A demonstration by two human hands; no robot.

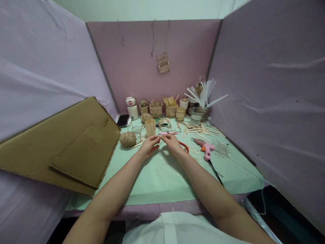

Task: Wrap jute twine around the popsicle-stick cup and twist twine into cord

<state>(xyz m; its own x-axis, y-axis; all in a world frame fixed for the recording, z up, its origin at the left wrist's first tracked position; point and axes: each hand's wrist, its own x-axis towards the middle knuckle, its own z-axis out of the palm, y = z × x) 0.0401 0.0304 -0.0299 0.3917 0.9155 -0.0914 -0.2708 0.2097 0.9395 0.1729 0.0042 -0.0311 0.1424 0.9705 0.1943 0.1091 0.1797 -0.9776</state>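
Observation:
My left hand (151, 145) and my right hand (172, 143) meet near the middle of the table, fingertips pinched close together. Something small and pale lies between them, too small to make out. Just behind my left hand stands a pale cup made of wooden strips (150, 126). Red scissor handles (184, 146) show partly beside my right wrist. A pink tool (172, 133) lies behind my fingers. To the left rests a ball of twine (128, 139).
A pink glue gun (207, 149) with a black cord lies at right, near scattered wood sticks (200, 129). Along the back stand a white bottle (132, 109), stick-filled baskets (171, 110) and a water cup (196, 117). Cardboard (76, 145) leans at left.

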